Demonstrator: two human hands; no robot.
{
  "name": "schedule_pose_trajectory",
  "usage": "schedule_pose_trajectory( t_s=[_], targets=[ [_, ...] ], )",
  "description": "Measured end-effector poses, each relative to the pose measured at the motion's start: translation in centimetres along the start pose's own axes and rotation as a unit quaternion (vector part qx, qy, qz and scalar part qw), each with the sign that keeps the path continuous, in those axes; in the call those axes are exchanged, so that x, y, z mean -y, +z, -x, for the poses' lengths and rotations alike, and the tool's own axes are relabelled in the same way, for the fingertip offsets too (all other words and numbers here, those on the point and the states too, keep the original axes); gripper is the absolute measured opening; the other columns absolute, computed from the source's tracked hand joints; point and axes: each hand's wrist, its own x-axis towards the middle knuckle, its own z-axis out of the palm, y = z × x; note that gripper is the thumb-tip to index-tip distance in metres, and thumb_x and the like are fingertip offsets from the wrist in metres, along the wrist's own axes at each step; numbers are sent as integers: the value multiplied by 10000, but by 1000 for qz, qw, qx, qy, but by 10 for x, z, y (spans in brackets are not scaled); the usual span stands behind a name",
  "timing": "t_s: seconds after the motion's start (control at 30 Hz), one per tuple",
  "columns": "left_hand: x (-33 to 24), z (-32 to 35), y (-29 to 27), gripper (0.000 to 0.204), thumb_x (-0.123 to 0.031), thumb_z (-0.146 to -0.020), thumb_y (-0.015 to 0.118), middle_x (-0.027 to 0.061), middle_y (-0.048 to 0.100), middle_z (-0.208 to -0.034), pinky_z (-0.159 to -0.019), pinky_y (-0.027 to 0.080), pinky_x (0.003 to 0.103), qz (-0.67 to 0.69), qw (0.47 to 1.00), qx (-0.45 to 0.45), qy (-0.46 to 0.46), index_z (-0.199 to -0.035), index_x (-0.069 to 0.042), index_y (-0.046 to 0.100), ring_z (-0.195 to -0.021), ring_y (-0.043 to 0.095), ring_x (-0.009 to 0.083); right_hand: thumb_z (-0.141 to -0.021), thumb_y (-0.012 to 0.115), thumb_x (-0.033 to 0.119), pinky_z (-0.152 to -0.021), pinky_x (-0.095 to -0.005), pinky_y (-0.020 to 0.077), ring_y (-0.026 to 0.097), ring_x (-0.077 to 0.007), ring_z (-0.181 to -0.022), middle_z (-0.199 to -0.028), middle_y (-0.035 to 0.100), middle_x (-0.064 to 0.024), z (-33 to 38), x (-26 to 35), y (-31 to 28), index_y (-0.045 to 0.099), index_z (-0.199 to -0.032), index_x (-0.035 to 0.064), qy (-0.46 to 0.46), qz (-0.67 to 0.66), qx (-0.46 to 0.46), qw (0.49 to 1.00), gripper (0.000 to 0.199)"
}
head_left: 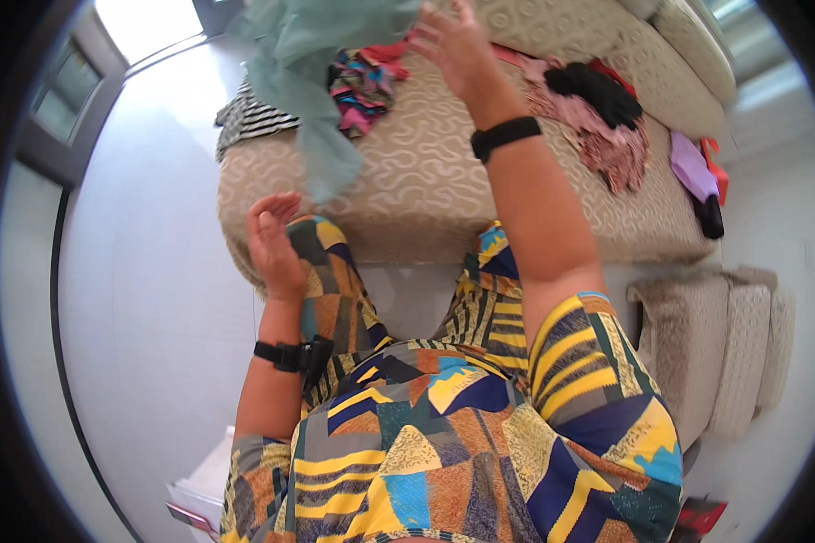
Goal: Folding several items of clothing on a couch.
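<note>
The right hand [457,45] is raised to about 12 o'clock in the view, over the back part of a beige patterned sofa seat [426,190]. Its fingers [426,36] are spread and lightly curled at the upper edge of a pale green sheer cloth [312,81]; they appear to touch or pinch that edge, but the grip itself is blurred and I cannot tell how firmly it is held. The cloth hangs from near the hand down toward 11 o'clock, draping over the front left part of the seat, its lower tip just above the left hand.

The left hand [272,240] is at about 9 o'clock from the middle of the view, palm turned inward, fingers [276,206] loosely curled and half open, holding nothing. It sits just below the cloth's tip, apart from it, in front of the sofa's front edge. Both wrists wear black bands.

On the seat, behind the cloth, lies a multicoloured garment [364,86], and at its 9 o'clock a black-and-white striped cloth [249,118]. Toward 2 o'clock a pink patterned garment [598,136] lies with a black piece [598,90] on top of it. Further right, at the seat's end, are a lilac cloth [690,167] and a red piece [715,163]. A beige cushion [724,344] stands at 4 o'clock beside the sofa.
</note>
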Motion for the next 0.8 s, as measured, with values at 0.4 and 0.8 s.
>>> schedule_pose_trajectory(
  t_s=[0.4,0.8],
  targets=[
    [-11,-1,13,151,-107,-1012,429,85,638,-920,-819,499,294,-178,980,79,-29,-1028,-12,545,-841,622,161,-783,704,241,-1021,-468,392,467,-404,-1232,-1346,494,-228,170,-15,-223,513,-1327,88,213,683,-298,631,596],
    [-21,-4,30,120,-77,-999,458,44,618,-846,-748,484,240,-272,956,88,-64,-974,-15,558,-779,600,118,-777,707,243,-1093,-496,297,289,-498,-1317,-1519,196,-237,211,40,-302,384,-1426,156,162,773,-369,490,730]
  ],
)
